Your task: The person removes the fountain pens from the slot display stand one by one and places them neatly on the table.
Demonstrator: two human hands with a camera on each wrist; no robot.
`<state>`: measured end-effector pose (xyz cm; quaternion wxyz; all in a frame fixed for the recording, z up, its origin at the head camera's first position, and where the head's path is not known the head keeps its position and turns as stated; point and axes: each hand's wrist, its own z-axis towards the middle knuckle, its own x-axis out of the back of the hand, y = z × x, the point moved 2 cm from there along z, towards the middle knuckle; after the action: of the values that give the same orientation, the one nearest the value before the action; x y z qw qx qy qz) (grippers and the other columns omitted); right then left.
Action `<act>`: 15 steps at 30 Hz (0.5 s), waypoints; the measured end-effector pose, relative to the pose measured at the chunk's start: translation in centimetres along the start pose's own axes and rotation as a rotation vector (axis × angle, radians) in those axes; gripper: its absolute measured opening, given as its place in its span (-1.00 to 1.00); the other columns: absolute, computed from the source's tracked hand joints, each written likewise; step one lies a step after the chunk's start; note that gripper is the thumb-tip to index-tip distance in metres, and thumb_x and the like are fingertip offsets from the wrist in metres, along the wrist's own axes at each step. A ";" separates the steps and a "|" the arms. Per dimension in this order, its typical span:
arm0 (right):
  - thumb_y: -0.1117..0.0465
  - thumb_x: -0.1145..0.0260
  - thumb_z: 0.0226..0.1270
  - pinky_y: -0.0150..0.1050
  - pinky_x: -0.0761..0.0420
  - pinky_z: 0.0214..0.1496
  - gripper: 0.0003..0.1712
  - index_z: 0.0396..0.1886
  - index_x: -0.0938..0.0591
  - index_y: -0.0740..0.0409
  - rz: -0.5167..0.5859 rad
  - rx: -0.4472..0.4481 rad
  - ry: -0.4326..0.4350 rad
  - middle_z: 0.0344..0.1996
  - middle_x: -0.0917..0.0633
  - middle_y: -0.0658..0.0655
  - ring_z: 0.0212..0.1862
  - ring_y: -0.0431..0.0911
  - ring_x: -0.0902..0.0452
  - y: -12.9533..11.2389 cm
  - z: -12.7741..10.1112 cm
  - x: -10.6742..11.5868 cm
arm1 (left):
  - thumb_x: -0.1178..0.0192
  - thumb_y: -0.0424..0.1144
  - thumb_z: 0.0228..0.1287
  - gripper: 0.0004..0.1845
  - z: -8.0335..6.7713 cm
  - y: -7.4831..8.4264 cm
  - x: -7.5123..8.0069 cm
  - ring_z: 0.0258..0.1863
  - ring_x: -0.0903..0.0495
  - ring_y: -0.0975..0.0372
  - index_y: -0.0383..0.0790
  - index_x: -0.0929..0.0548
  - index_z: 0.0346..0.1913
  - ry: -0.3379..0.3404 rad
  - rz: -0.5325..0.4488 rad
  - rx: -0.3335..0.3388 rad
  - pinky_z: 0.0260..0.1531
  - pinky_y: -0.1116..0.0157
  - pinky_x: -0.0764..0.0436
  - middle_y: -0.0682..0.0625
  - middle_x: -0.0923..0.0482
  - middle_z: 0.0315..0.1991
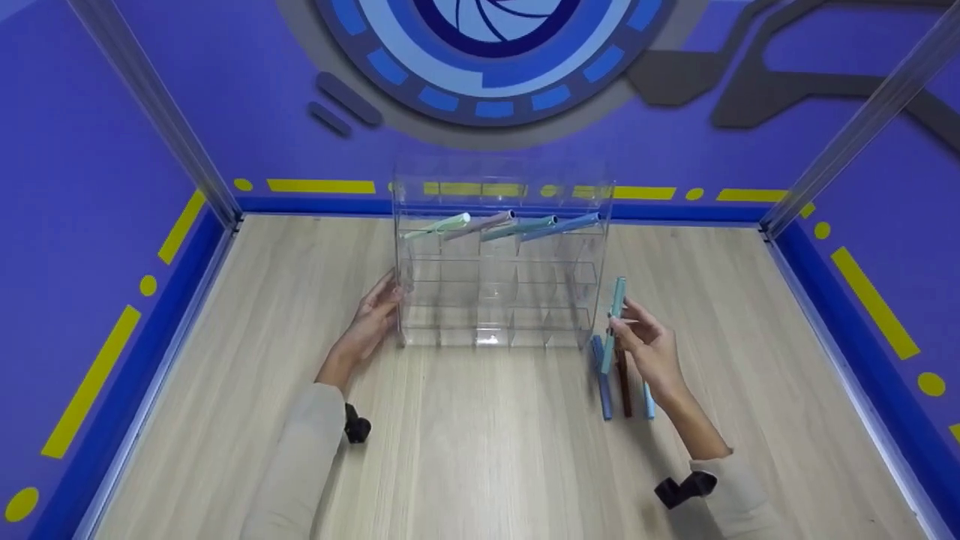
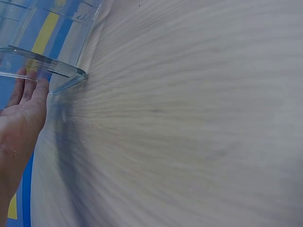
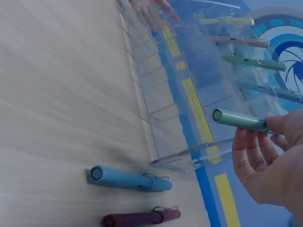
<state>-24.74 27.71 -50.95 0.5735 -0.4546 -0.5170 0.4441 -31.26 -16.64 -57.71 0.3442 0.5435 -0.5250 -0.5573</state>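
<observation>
A clear acrylic pen rack [image 1: 495, 337] with rows of compartments stands upright at the back of the table. My left hand [image 1: 367, 322] rests its fairly straight fingers against the rack's left side, as the left wrist view also shows. Off the rack's right side, my right hand [image 1: 654, 356] pinches a teal-green pen [image 3: 239, 119] between thumb and fingers, above the table. Below it lie a blue pen [image 3: 130, 178], a dark red pen [image 3: 142, 218] and a light blue pen [image 1: 649, 405]. The right hand partly covers these in the head view.
In the rack's upper row lean a pale green pen [image 1: 442, 225], a mauve pen [image 1: 480, 224], a green-teal pen [image 1: 521, 227] and a blue one, side by side. Blue printed walls [image 1: 255, 165] enclose the wooden table [image 1: 465, 442] at the back and both sides.
</observation>
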 end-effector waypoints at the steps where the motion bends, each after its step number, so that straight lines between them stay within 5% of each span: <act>1: 0.30 -0.25 0.53 -0.43 -0.70 -0.11 -0.40 0.49 -0.38 0.31 0.001 -0.009 0.006 -0.14 -0.64 -0.24 -0.12 -0.36 -0.64 0.1 -0.1 0.3 | 0.02 -0.11 0.65 -0.31 0.0 0.0 0.0 0.65 -0.02 -0.01 -0.03 0.04 0.67 0.001 0.000 -0.001 0.61 0.00 -0.15 -0.09 0.12 0.67; 15: 0.21 -0.23 0.56 -0.46 -0.71 -0.12 -0.40 0.49 -0.38 0.27 -0.059 -0.116 0.057 -0.15 -0.62 -0.32 -0.11 -0.41 -0.63 1.5 -0.9 4.1 | 0.03 -0.14 0.65 -0.31 0.1 0.0 0.0 0.64 -0.03 -0.01 -0.06 0.04 0.67 -0.002 -0.016 -0.020 0.61 0.02 -0.13 -0.10 0.10 0.67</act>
<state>-23.64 31.92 -51.72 0.5734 -0.4840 -0.5385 0.3834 -31.38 -16.59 -57.72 0.3447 0.5435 -0.5154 -0.5658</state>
